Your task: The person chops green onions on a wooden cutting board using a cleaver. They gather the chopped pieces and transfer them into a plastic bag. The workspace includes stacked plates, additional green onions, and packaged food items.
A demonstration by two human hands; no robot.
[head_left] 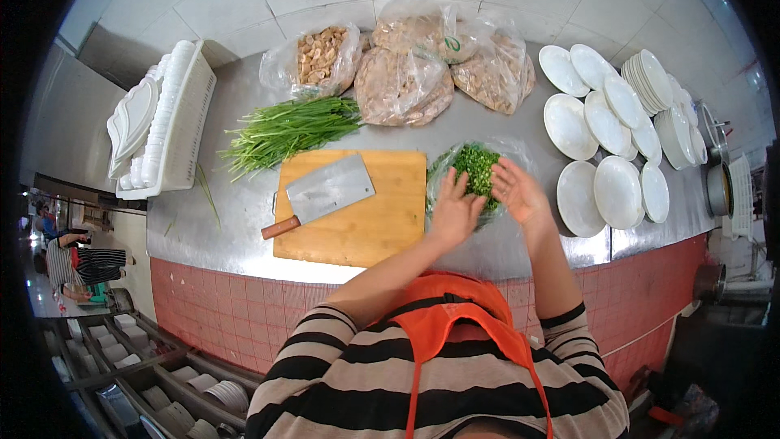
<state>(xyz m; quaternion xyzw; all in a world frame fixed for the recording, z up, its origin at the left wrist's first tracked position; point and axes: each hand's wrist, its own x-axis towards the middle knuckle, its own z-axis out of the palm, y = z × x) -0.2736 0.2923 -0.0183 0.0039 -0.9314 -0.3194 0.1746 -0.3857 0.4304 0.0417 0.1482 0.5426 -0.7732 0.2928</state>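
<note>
Chopped green herbs lie in a clear plastic bag to the right of a wooden cutting board. Over the near left part of the herbs is my left hand, its fingers spread. My right hand is at their right side, fingers apart and pointing at the herbs; whether the fingertips touch them I cannot tell. Neither hand grips anything. A cleaver with a wooden handle rests flat on the board, its handle over the left edge. Long green stalks lie behind the board's left part.
Plastic bags of light brown pieces stand along the tiled wall. White oval plates spread and stacked fill the right side. A white basket of dishes stands at the left. Another person is far off at the left.
</note>
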